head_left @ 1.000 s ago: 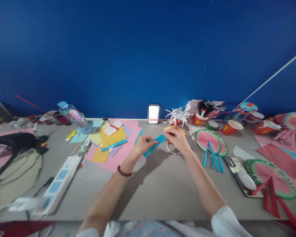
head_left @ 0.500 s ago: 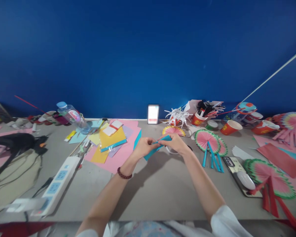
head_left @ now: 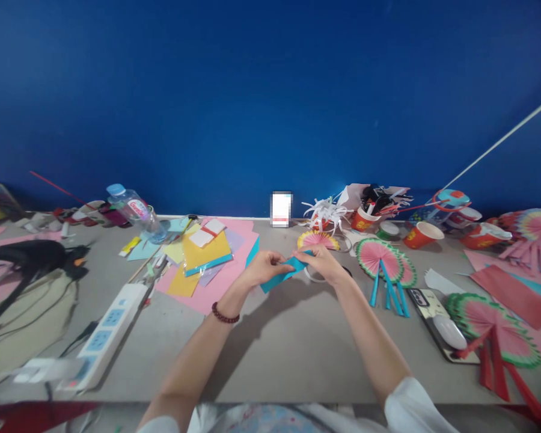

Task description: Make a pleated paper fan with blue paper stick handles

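Note:
A folded strip of blue paper is held over the grey table between both hands. My left hand pinches its left part, fingers closed, a red bead bracelet on the wrist. My right hand pinches the strip's right end, fingers pressed together. Just behind the hands lie a small pink and yellow paper fan and a roll of clear tape.
A stack of coloured paper sheets lies to the left, with a power strip and a water bottle. Pink paper fans with blue sticks, red paper cups, a phone and red-handled fans fill the right.
My right hand has come down and closer to the left hand, and the blue strip now sits lower and more folded between the two hands.

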{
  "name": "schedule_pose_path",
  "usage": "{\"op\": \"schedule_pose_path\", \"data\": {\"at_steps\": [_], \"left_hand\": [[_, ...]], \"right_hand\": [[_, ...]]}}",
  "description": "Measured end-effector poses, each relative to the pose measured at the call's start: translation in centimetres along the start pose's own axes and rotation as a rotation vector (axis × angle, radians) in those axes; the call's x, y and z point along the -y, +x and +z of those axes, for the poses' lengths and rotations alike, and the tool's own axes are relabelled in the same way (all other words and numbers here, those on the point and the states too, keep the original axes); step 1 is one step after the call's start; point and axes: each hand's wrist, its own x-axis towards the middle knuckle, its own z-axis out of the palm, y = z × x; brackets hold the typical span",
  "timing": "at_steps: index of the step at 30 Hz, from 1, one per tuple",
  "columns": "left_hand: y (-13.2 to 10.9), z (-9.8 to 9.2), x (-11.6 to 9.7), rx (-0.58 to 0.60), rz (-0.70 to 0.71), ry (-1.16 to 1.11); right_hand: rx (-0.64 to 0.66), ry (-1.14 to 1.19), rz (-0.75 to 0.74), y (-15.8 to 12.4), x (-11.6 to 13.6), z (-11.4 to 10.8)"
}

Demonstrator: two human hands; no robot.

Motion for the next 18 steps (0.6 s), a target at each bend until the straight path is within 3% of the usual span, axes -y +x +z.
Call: {"op": "schedule_pose_path", "data": {"at_steps": [7,12,18], "left_hand": [[0.6,-0.1,0.7,0.049,0.004,-0.162],[0.8,0.1,1.1,-0.036,0.004,-0.1],[0.8,0.0,1.1,-0.095,0.056,0.009]], "right_hand": [[-0.091,-0.141,-0.025,0.0,-0.4,-0.3],[-0.156,-0.315,-0.065,0.0,-0.6,-0.1],[-0.076,-0.25,-0.083,-0.2,-0.2,0.1]]}}
